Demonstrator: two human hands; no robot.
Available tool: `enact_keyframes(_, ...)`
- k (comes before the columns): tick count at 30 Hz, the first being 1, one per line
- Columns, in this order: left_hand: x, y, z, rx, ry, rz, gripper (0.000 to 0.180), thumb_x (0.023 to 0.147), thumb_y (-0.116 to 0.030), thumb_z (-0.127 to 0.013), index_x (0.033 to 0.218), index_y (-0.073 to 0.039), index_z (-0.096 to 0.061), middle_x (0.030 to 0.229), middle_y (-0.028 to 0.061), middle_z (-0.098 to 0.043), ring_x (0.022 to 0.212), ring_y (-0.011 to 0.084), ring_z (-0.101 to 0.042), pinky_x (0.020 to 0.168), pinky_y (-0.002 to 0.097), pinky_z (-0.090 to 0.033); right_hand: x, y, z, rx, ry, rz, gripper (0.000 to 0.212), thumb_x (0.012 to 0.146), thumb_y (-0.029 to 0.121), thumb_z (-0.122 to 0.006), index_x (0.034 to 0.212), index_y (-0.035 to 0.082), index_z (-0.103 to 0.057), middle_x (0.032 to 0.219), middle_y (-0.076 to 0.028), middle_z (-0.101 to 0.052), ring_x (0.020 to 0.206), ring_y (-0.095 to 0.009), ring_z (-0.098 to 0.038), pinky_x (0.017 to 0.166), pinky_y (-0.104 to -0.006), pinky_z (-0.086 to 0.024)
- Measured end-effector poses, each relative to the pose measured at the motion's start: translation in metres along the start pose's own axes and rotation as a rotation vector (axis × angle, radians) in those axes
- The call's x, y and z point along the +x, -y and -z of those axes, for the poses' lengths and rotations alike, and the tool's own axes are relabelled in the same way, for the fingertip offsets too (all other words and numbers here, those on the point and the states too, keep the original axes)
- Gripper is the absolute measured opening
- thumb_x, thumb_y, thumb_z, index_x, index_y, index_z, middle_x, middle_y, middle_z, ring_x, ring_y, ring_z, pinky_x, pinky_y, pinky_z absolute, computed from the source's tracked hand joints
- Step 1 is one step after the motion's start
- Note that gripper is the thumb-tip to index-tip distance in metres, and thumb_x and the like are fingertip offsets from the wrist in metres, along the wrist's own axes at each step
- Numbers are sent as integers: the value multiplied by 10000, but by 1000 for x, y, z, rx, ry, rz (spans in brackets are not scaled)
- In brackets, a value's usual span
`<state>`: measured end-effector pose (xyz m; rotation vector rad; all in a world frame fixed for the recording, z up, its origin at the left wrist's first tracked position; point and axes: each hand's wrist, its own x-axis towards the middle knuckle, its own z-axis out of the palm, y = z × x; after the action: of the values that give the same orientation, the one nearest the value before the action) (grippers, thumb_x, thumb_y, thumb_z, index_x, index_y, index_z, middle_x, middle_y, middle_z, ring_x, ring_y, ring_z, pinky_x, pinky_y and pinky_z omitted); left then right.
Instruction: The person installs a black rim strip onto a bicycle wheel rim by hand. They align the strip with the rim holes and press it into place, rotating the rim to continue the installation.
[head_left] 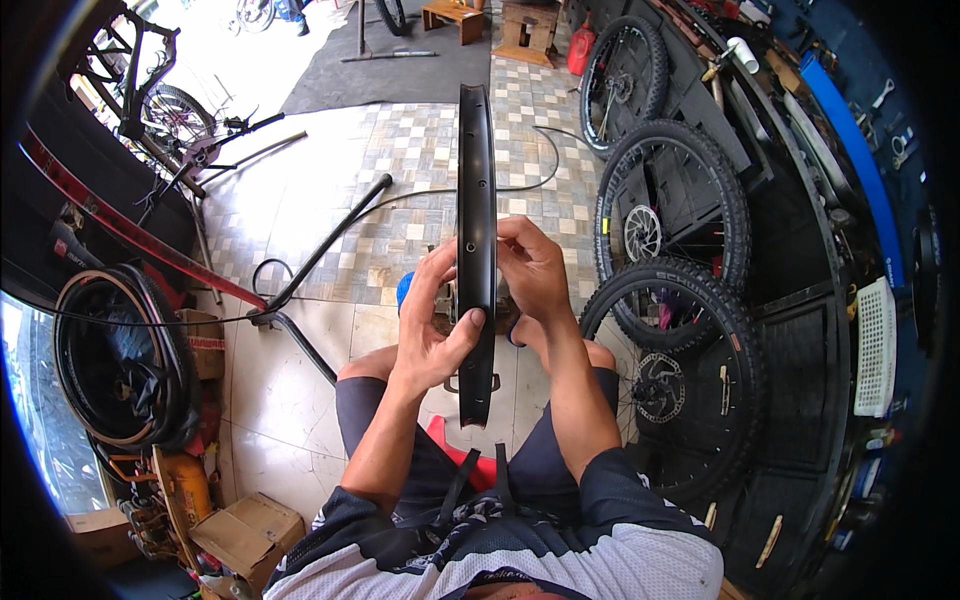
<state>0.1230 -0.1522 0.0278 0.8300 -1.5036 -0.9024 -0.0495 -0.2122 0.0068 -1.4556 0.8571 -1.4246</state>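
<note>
A black bicycle rim (476, 150) stands upright and edge-on in front of me, its inner channel with a row of holes facing up. My left hand (437, 325) grips it from the left, with the thumb laid on the channel and the fingers along the side. On the other side my right hand (537, 272) has its fingers bent against the rim's right edge; the fingertips are partly hidden, so anything small between them cannot be made out. Below, between my knees, a metal piece (458, 384) shows on both sides of the rim, mostly covered by it.
Several tyred wheels (745, 420) lean along the dark cabinets at right. A black-legged stand with a red bar (130, 228) and a thin cable cross the left floor. Bundled tyres (75, 350) and a cardboard box (248, 535) sit at left. A red container (581, 48) stands far off.
</note>
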Motion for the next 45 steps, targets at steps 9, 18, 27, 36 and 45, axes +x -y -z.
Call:
enact_keyframes(9, -4, 2, 2, 49, 6, -37, 796, 957, -428, -762, 1549, 17, -469, 1538, 168, -443, 1412, 264, -488, 1124, 419, -439, 15, -18, -6, -90, 116, -3, 210, 1019, 6, -658, 1209, 6, -747, 1093, -59, -753, 994, -122, -706, 866, -272, -583)
enact_keyframes(18, -7, 4, -1, -8, -63, -4, 810, 879, -301, -774, 1564, -34, -434, 1596, 175, -428, 1437, 289, -458, 1098, 450, -471, 12, 15, 10, 67, 319, -162, 270, 1016, 41, -677, 1279, 6, -726, 1229, -103, -728, 1110, -159, -695, 938, -301, -578)
enact_keyframes(27, -10, 3, 1, 38, -46, 21, 840, 871, -302, -773, 1582, -36, -414, 1605, 166, -421, 1464, 288, -429, 1114, 456, -462, 4, -3, 5, 224, 274, 89, 244, 1030, -26, -634, 1266, -28, -700, 1328, -147, -673, 1251, -224, -648, 1035, -353, -551)
enact_keyframes(36, -8, 0, 0, 31, -38, 37, 865, 871, -319, -767, 1605, -33, -408, 1626, 196, -410, 1502, 326, -410, 1131, 482, -454, -24, -14, -21, 490, 54, 6, 260, 1023, -39, -656, 1282, -41, -673, 1339, -133, -665, 1234, -212, -649, 1039, -345, -547)
enact_keyframes(45, -7, 1, 5, 122, -40, 3, 829, 806, -245, -784, 1549, -38, -480, 1468, 190, -559, 1355, 333, -544, 1082, 455, -469, -12, -23, -7, 253, 102, 2, 214, 1059, 82, -657, 1251, -4, -615, 1213, -117, -724, 1118, -169, -699, 952, -322, -577)
